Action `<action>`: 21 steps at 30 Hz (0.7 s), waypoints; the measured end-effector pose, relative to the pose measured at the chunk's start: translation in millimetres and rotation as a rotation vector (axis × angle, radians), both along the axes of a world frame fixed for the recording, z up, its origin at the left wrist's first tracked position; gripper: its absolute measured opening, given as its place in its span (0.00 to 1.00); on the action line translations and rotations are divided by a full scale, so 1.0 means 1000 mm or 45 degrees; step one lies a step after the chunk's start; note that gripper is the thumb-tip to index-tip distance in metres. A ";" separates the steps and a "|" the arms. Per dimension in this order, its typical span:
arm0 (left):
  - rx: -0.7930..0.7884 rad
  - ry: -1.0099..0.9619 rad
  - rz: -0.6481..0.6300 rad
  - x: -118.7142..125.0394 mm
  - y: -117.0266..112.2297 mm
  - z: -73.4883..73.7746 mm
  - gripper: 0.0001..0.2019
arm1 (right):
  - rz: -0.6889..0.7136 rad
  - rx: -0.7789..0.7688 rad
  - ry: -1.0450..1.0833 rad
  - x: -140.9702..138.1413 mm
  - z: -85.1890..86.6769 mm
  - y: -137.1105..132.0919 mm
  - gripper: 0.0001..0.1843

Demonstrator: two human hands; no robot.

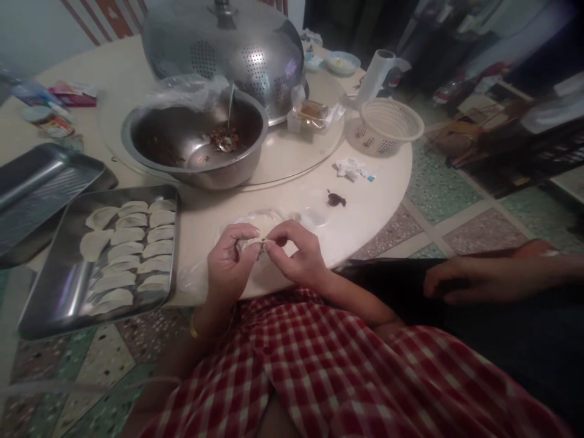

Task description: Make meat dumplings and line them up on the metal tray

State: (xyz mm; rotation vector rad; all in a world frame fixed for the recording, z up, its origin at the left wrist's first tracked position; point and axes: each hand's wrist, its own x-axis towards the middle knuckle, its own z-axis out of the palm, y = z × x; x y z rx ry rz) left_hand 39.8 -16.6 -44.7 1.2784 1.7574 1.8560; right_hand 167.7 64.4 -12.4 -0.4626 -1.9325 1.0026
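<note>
Over the table's near edge, a dumpling (252, 242) is pinched between my two hands. My left hand (232, 258) curls round its left side, thumb and fingers closed on the dough. At its right end, the thumb and forefinger of my right hand (298, 252) press the wrapper's edge together. Fingers cover much of the dumpling, so its seam is only partly visible. To the left, a metal tray (66, 286) carries rows of folded dumplings (122, 263). Beyond my hands stands a steel bowl (201, 176) with some dark filling (224, 140) and a spoon (230, 109) in it.
A large perforated metal dome (223, 42) stands behind the bowl on a glass turntable (314, 152). A plastic basket (391, 121), crumpled tissue (351, 169) and a dark scrap (336, 199) lie rightward. Another tray (41, 182) is far left. Someone else's hand (460, 280) rests at right.
</note>
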 end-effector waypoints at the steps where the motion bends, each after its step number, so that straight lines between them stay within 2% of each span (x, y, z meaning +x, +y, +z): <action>1: -0.007 0.012 -0.003 0.000 0.000 0.001 0.06 | -0.002 -0.004 0.002 0.000 0.000 0.000 0.07; 8: -0.015 -0.019 -0.031 0.003 0.000 0.008 0.03 | 0.026 -0.046 0.030 -0.001 -0.002 0.001 0.03; 15: 0.020 -0.035 -0.088 0.005 0.001 0.012 0.03 | 0.004 -0.018 0.098 -0.003 -0.005 -0.001 0.06; 17: 0.004 -0.084 -0.085 0.006 0.001 0.013 0.02 | 0.015 -0.053 0.086 -0.001 -0.007 0.000 0.05; 18: -0.009 -0.124 -0.087 0.006 0.001 0.013 0.01 | 0.043 -0.116 0.089 -0.001 -0.008 0.002 0.02; 19: -0.026 -0.170 -0.093 0.006 0.001 0.014 0.01 | 0.083 -0.226 0.111 -0.001 -0.009 0.004 0.04; 21: -0.073 -0.230 -0.122 0.007 0.000 0.015 0.02 | 0.212 -0.593 0.200 -0.002 -0.012 0.009 0.15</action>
